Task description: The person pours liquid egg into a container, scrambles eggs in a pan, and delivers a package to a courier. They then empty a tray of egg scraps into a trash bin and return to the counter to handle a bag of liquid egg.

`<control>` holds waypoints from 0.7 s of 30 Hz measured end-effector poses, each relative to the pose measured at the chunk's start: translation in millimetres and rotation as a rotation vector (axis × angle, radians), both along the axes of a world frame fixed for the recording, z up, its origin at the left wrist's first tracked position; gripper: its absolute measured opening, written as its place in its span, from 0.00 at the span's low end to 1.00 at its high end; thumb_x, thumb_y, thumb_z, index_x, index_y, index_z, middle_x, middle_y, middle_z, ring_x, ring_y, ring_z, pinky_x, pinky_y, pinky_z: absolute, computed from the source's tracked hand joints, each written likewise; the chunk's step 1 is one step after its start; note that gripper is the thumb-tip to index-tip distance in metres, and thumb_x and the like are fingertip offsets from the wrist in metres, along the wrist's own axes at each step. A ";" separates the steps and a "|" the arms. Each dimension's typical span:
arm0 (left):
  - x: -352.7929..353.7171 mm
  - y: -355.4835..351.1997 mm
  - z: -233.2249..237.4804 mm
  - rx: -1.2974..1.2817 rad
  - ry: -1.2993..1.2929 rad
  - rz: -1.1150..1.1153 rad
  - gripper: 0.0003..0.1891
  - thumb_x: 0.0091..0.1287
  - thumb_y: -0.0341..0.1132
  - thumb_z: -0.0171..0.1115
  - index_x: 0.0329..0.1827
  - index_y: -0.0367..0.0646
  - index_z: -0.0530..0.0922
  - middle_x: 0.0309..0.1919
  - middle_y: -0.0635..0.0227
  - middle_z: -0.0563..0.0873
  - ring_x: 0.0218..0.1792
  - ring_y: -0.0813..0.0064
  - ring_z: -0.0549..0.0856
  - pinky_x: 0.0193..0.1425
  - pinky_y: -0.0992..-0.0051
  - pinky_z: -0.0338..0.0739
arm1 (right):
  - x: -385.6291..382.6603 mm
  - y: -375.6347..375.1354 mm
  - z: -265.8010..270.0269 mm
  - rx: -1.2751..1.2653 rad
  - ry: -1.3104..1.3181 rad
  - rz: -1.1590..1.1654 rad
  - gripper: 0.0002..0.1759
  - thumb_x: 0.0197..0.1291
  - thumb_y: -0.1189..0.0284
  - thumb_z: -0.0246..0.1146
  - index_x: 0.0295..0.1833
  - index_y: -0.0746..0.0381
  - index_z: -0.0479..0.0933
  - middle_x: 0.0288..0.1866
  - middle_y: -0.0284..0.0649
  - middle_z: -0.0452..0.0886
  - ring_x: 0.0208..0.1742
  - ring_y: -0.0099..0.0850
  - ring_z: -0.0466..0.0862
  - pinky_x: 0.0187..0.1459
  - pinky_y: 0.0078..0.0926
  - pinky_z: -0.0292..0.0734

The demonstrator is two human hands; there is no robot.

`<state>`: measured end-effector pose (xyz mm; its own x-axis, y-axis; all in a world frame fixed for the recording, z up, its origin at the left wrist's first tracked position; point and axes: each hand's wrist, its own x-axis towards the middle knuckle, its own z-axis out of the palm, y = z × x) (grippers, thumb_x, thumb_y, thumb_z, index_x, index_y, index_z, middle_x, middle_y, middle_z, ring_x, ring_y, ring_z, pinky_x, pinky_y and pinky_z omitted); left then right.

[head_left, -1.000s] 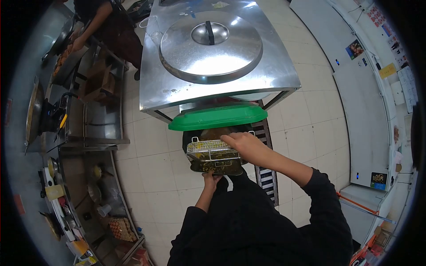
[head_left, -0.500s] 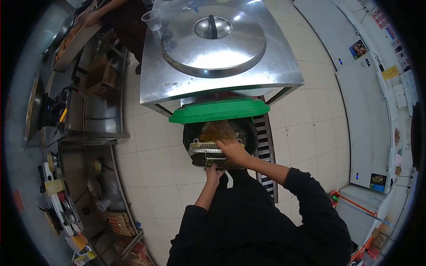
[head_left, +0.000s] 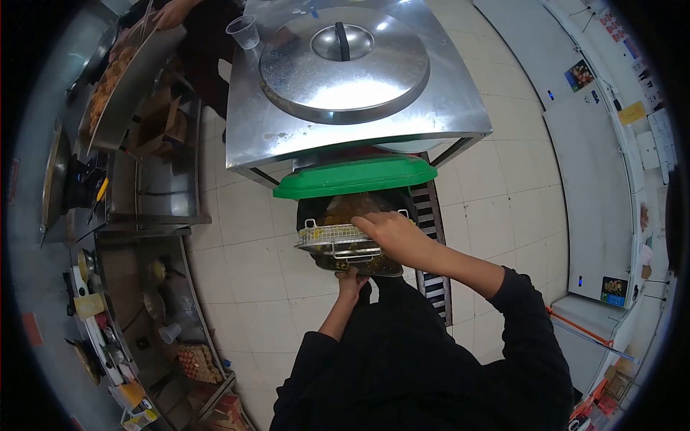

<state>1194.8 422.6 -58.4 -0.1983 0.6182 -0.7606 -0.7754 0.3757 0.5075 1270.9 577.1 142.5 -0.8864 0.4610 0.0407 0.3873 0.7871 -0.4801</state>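
Observation:
My right hand (head_left: 397, 235) is closed on a wire basket (head_left: 332, 234) with small looped handles, tilted over a bin. Low at the front, my left hand (head_left: 349, 282) grips the near edge of a metal tray (head_left: 374, 267) dotted with yellowish food bits. Behind the basket, the bin's black liner (head_left: 307, 210) is open, with brownish waste (head_left: 348, 208) inside. Its green lid (head_left: 356, 178) stands raised along the far side. The basket partly hides the tray, and my right fingertips are partly hidden.
Ahead is a steel table (head_left: 460, 108) bearing a large round lid (head_left: 345, 79) and a plastic cup (head_left: 244, 32). At upper left, a person's hand (head_left: 172, 13) is at a tray of browned food (head_left: 108, 90). Shelves (head_left: 144, 302) line the left, white cabinets (head_left: 589, 179) the right.
My right hand has shifted slightly up and right with the wire basket, which now sits higher above the tray. At upper left, the other person's food tray has tilted more steeply.

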 end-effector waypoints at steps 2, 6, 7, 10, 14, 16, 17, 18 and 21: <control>0.1 0.1 4.1 -0.082 0.024 0.009 0.18 0.56 0.25 0.44 0.49 0.35 0.52 0.45 0.53 0.66 0.43 0.60 0.74 0.44 0.65 0.75 | -1.8 -2.3 17.1 -0.024 0.043 -0.003 0.21 0.35 0.79 0.57 0.41 0.67 0.65 0.29 0.44 0.73 0.31 0.39 0.76 0.31 0.31 0.71; 0.9 -4.1 -0.7 -0.060 -0.001 0.069 0.18 0.54 0.25 0.48 0.47 0.36 0.56 0.43 0.55 0.69 0.40 0.63 0.76 0.40 0.66 0.76 | -10.1 -7.3 28.1 -0.123 0.041 -0.024 0.20 0.35 0.79 0.57 0.40 0.67 0.65 0.29 0.45 0.72 0.31 0.41 0.75 0.32 0.32 0.71; 2.0 -6.1 -1.9 -0.063 0.001 0.067 0.18 0.54 0.25 0.48 0.47 0.36 0.56 0.43 0.55 0.69 0.40 0.63 0.76 0.40 0.66 0.76 | -12.8 -10.4 28.3 -0.126 0.035 -0.049 0.20 0.35 0.79 0.57 0.40 0.67 0.64 0.29 0.46 0.72 0.31 0.41 0.75 0.32 0.32 0.71; 4.1 -5.9 0.0 -0.093 0.051 0.063 0.18 0.54 0.25 0.50 0.46 0.36 0.57 0.41 0.55 0.70 0.39 0.64 0.76 0.39 0.67 0.77 | -25.0 -19.4 -14.7 -0.122 0.060 -0.116 0.20 0.35 0.80 0.56 0.40 0.67 0.63 0.29 0.46 0.71 0.32 0.42 0.74 0.32 0.33 0.70; -0.8 -11.6 -13.3 0.004 -0.070 -0.051 0.19 0.55 0.24 0.45 0.46 0.42 0.48 0.44 0.55 0.66 0.39 0.63 0.75 0.42 0.66 0.75 | -31.3 -30.4 -73.8 -0.057 0.009 -0.160 0.19 0.36 0.81 0.54 0.39 0.66 0.63 0.28 0.47 0.71 0.32 0.43 0.74 0.32 0.34 0.70; 1.1 -10.2 -9.3 -0.005 -0.083 -0.054 0.19 0.55 0.25 0.45 0.46 0.41 0.48 0.43 0.55 0.66 0.39 0.63 0.76 0.42 0.66 0.75 | -27.9 -31.5 -108.7 -0.023 0.011 -0.187 0.17 0.36 0.79 0.54 0.38 0.65 0.63 0.26 0.45 0.72 0.30 0.41 0.75 0.30 0.33 0.71; 3.1 -6.7 -0.5 -0.021 -0.051 -0.014 0.18 0.55 0.25 0.45 0.45 0.38 0.50 0.42 0.55 0.67 0.37 0.62 0.77 0.40 0.66 0.76 | -24.2 -31.0 -125.9 0.013 0.012 -0.212 0.15 0.37 0.78 0.54 0.37 0.63 0.64 0.24 0.44 0.72 0.28 0.39 0.76 0.29 0.32 0.71; 4.7 -5.9 5.1 -0.041 -0.021 0.026 0.16 0.54 0.25 0.45 0.44 0.35 0.52 0.40 0.54 0.69 0.35 0.62 0.78 0.38 0.67 0.76 | -19.4 -29.0 -144.3 0.010 0.010 -0.210 0.15 0.37 0.78 0.54 0.37 0.63 0.64 0.24 0.44 0.72 0.28 0.39 0.76 0.29 0.32 0.71; 1.9 -5.1 6.2 -0.080 -0.053 0.003 0.15 0.54 0.24 0.44 0.42 0.35 0.51 0.39 0.54 0.68 0.35 0.60 0.77 0.40 0.65 0.76 | -10.2 -9.9 -163.5 0.044 -0.040 -0.163 0.14 0.39 0.77 0.53 0.37 0.63 0.64 0.25 0.44 0.73 0.29 0.39 0.76 0.29 0.32 0.71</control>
<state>1196.6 417.5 -52.2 -0.1585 0.5544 -0.8170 -0.8015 0.4109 0.4344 1260.7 567.2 -21.0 -0.8015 0.5972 0.0305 0.5294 0.7324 -0.4282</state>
